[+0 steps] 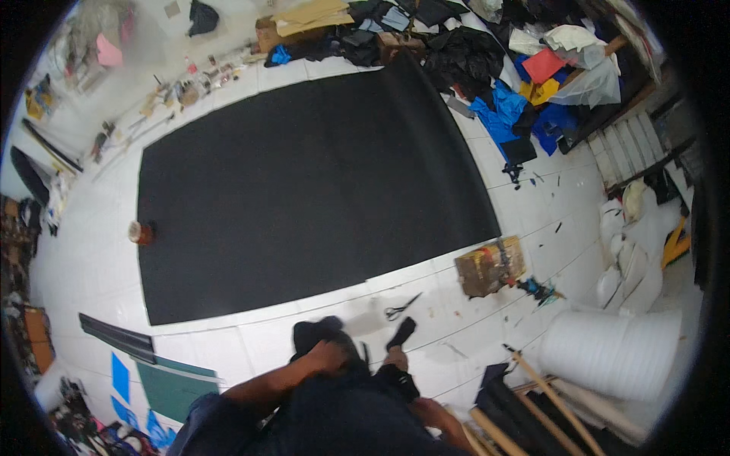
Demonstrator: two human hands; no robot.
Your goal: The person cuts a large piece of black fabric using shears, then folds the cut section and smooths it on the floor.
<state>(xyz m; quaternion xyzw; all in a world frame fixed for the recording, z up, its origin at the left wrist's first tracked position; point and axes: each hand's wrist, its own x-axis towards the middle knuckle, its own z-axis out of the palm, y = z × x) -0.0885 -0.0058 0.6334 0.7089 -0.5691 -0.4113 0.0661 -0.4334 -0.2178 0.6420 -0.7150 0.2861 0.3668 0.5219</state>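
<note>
Left hand (328, 356) rested on knee, right hand (426, 410) grip indiscernible; scissors (401, 308) lay underfoot beside black sheet (304, 190), risking a stumble.

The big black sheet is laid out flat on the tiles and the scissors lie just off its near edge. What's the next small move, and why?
Probably reach the left hand forward to the scissors. They lie on the white tile just off the black sheet, which is spread flat, and this hand is near them. The right hand is low by the legs, its grip unclear.
</note>
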